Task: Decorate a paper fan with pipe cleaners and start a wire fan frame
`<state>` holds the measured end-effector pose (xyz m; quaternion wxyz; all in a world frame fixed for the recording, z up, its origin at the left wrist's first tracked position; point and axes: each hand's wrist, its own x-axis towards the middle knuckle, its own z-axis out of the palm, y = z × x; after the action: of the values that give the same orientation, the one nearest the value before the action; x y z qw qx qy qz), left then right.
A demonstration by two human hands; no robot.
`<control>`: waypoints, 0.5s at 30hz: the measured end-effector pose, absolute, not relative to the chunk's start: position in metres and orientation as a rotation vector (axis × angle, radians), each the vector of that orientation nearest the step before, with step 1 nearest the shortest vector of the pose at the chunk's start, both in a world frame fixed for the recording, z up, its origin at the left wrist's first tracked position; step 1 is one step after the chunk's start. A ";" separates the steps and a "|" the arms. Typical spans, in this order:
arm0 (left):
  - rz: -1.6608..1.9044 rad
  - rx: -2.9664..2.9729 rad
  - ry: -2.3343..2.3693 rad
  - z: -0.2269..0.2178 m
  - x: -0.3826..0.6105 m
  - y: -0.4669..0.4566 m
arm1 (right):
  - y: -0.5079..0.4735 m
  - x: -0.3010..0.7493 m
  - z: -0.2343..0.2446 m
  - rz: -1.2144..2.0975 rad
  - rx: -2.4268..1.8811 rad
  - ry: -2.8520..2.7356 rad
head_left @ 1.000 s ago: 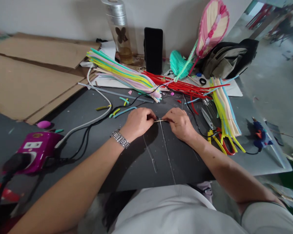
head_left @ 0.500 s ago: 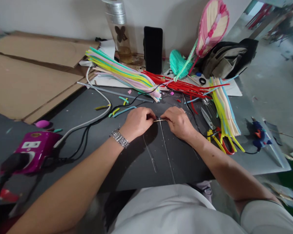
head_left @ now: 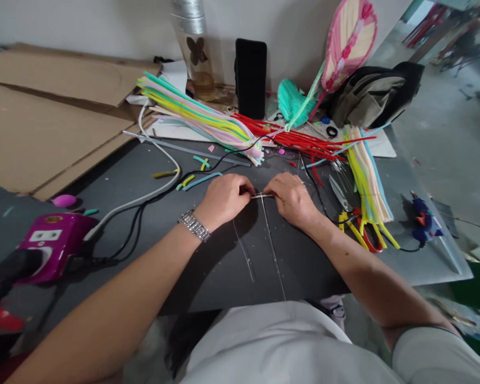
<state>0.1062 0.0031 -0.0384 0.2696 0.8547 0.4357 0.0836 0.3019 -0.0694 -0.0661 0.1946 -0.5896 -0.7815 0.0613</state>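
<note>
My left hand (head_left: 225,197), with a metal watch (head_left: 190,225) on its wrist, and my right hand (head_left: 291,197) meet at the middle of a dark mat (head_left: 224,266). Both are closed in a pinch on the two ends of a short thin stick (head_left: 261,196) held level between them. A thin wire (head_left: 272,250) runs from the stick toward me across the mat. Another thin clear strip (head_left: 245,252) lies beside it.
Bundles of pastel (head_left: 200,116), red (head_left: 296,140) and yellow-white pipe cleaners (head_left: 366,170) lie behind and right of the hands. Scissors (head_left: 346,200), a blue glue gun (head_left: 424,224), a magenta box (head_left: 50,248), cables, a bottle (head_left: 195,48), a black phone (head_left: 250,77), a bag (head_left: 374,93), cardboard (head_left: 44,122).
Both hands stay pinched on the stick in the same place. The view has shifted slightly, nothing else moved.
</note>
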 end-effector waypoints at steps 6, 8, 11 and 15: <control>0.273 2.315 1.157 -0.043 0.105 0.005 | -0.068 0.303 -0.069 0.171 -1.644 -2.186; 0.269 2.315 1.159 -0.043 0.105 0.005 | -0.068 0.303 -0.069 0.166 -1.636 -2.184; 0.254 2.305 1.165 -0.042 0.105 0.005 | -0.068 0.303 -0.069 0.149 -1.627 -2.183; 0.248 2.304 1.164 -0.041 0.106 0.005 | -0.068 0.304 -0.069 0.148 -1.631 -2.168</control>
<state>0.1057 0.0047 -0.0409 0.2707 0.8553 0.4320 0.0920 0.3039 -0.0681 -0.0690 0.2108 -0.5868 -0.7800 0.0531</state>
